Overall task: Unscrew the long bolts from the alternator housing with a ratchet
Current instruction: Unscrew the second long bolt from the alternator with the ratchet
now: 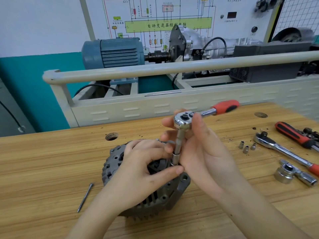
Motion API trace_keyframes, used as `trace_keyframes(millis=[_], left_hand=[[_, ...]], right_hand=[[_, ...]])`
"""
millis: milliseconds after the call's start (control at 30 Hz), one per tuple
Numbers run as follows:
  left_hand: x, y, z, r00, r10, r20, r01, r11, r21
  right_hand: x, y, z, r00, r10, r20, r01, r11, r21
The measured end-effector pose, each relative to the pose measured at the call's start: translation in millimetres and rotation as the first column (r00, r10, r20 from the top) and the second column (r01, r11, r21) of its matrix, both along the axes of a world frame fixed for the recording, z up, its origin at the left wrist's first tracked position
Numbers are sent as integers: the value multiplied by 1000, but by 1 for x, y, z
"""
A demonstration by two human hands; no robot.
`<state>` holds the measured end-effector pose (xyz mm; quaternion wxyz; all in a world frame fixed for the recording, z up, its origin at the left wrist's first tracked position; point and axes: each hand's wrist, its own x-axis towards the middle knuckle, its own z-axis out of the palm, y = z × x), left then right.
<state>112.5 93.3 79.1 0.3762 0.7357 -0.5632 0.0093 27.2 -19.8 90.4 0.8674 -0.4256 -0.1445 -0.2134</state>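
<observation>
I'm steadying the heavy alternator housing (143, 183), lying at six o'clock, with my left hand (146, 163) curled on top; my right hand (198, 149) is gripping the rigid, slick ratchet (183, 121) near its head.

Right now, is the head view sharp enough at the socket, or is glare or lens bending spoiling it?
Head view: even light; glare only on the ratchet head; socket readable, partly hidden between the left hand and right hand; rail bowed by wide-angle distortion.
</observation>
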Motion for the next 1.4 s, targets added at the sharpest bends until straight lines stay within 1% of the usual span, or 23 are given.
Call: trace_keyframes(millis=[100, 200, 333, 500, 600, 733, 900, 1100, 1167, 1400], left_hand=[[0, 0, -1, 1000, 2, 14, -2, 1000, 13], [0, 0, -2, 1000, 25, 6, -25, 999, -23], [-3, -2, -2, 998, 54, 15, -53, 997, -49], [-1, 2, -2, 1000, -3, 4, 3, 1000, -31], [-2, 2, -1, 1000, -22, -15, 22, 1000, -22], [-1, 0, -1, 1000, -2, 23, 2, 1000, -12], [-2, -1, -2, 1000, 18, 17, -18, 1000, -25], [0, 1, -1, 999, -34, -13, 33, 999, -39], [0, 1, -2, 1000, -27, -16, 26, 998, -49], [0, -2, -3, 1000, 29, 6, -29, 998, -53]], right_hand=[[1, 0, 0, 999, 34, -2, -34, 999, -23], [1, -1, 0, 999, 45, -4, -45, 999, 17], [-1, -1, -1, 1000, 4, 3, -5, 999, 49], [0, -2, -1, 998, 52, 25, -51, 999, -16], [1, -4, -2, 996, 88, 17, -88, 996, -16], [1, -3, -2, 998, 61, 26, -61, 998, -9], [0, -2, -2, 999, 6, 32, -5, 999, -34], [1, -3, -2, 995, 84, 47, -83, 996, -24], [1, -2, -2, 993, 105, 45, -104, 994, -18], [-1, 0, -2, 999, -11, 33, 12, 999, -42]])
